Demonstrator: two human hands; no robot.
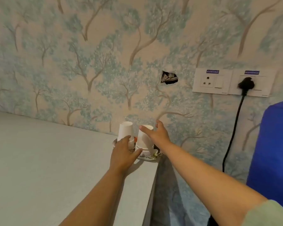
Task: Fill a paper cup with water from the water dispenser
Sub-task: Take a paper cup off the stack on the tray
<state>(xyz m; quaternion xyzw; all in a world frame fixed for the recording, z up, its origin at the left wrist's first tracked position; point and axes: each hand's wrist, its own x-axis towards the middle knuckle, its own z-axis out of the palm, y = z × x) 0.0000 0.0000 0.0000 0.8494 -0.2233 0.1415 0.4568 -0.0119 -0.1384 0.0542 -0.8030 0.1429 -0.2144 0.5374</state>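
Two stacks of upside-down white paper cups stand on a small tray (151, 158) at the far right corner of a grey counter. My right hand (157, 133) is spread over the top of the right stack (144, 142), thumb across its front, fingers behind it. My left hand (123, 154) rests at the base of both stacks, fingers apart, touching the lower rims; its grip is unclear. The left stack (125, 130) rises behind my left hand. A blue water bottle (273, 154) of the dispenser shows at the right edge.
The grey counter (47, 160) ends in a straight edge just right of the tray, with a gap below. A black power cord (232, 132) hangs from a wall socket (246, 84). A hole (169, 78) gapes in the tree-patterned wallpaper.
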